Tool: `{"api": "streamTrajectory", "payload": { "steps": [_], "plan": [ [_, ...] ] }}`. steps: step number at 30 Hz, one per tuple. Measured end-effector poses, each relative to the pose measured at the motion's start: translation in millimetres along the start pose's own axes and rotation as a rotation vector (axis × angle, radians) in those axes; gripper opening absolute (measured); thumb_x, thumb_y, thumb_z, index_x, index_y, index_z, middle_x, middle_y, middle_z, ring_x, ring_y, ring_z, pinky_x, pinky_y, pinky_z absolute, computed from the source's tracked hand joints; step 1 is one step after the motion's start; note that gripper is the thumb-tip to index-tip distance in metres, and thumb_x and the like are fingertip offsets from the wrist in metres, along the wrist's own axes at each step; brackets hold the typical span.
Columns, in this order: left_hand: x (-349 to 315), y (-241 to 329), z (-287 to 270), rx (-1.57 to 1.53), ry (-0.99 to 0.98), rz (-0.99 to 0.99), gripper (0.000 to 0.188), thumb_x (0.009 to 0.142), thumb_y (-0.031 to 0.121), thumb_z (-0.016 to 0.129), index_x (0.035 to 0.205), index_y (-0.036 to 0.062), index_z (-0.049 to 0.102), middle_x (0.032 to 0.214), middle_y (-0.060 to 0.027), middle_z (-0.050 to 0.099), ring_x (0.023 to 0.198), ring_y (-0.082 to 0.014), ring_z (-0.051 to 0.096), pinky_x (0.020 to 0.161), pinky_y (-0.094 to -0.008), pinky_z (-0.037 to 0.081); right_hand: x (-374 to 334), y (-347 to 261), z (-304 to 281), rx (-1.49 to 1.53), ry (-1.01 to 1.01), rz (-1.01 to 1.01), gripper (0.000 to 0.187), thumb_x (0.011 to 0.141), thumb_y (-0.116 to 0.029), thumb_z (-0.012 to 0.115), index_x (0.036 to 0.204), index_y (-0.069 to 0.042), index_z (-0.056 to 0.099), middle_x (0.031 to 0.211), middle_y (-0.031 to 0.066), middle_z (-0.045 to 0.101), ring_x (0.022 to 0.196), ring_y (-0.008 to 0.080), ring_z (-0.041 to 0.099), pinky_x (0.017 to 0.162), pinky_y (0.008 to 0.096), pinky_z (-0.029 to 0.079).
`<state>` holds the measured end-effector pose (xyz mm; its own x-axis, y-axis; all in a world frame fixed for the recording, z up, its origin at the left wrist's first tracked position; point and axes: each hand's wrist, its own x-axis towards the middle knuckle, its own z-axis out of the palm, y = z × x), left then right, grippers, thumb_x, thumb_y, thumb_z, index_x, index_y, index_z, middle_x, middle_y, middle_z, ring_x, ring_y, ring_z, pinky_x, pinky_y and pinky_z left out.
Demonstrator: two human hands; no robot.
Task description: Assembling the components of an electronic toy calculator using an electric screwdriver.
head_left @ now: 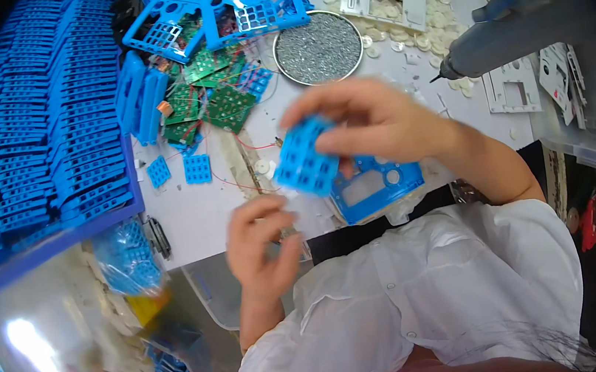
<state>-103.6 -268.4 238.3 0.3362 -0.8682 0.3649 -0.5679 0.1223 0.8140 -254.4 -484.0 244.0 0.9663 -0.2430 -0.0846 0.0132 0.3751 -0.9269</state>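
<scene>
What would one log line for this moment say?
right hand: grips blue keypad grid | left hand: below grid, fingers curled, not holding it | bench: blue frame, green circuit boards, round tray

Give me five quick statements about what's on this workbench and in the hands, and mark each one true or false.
1. The right hand holds a blue gridded plastic piece. True.
2. The left hand grips the electric screwdriver. False: the screwdriver hangs apart at the upper right, and no hand touches it.
3. A round metal dish of small screws sits on the bench. True.
4. The circuit boards are red. False: they are green.
5. Stacks of blue plastic frames fill the left side. True.
</scene>
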Motion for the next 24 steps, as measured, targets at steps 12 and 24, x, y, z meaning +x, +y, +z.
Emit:
{"api": "streamTrajectory", "payload": {
  "steps": [12, 24],
  "plan": [
    [-18, -39, 35, 0.011, -0.059, -0.125, 0.014, 0.085, -0.008, 0.068, 0.096, 0.0000, 0.069, 0.096, -0.0141, 0.069, 0.082, -0.0230, 0.065, 0.075, -0.0308, 0.051, 4, 27, -32, -0.958, -0.301, -0.017, 0.024, 0.088, -0.017, 0.073, 0.108, -0.002, 0.073, 0.093, 0.0155, 0.074, 0.082, 0.0327, 0.070, 0.074, 0.0417, 0.055],
    [-18, -52, 51, 0.282, -0.180, 0.204, 0.028, 0.075, 0.005, 0.079, 0.102, 0.0097, 0.073, 0.097, -0.0029, 0.065, 0.072, -0.0209, 0.056, 0.068, -0.0375, 0.041, -1, 49, -16, -1.346, -0.132, -0.126, 0.021, 0.087, -0.017, 0.073, 0.101, -0.004, 0.065, 0.096, 0.0127, 0.067, 0.083, 0.0344, 0.068, 0.075, 0.0430, 0.055]
  ]
}}
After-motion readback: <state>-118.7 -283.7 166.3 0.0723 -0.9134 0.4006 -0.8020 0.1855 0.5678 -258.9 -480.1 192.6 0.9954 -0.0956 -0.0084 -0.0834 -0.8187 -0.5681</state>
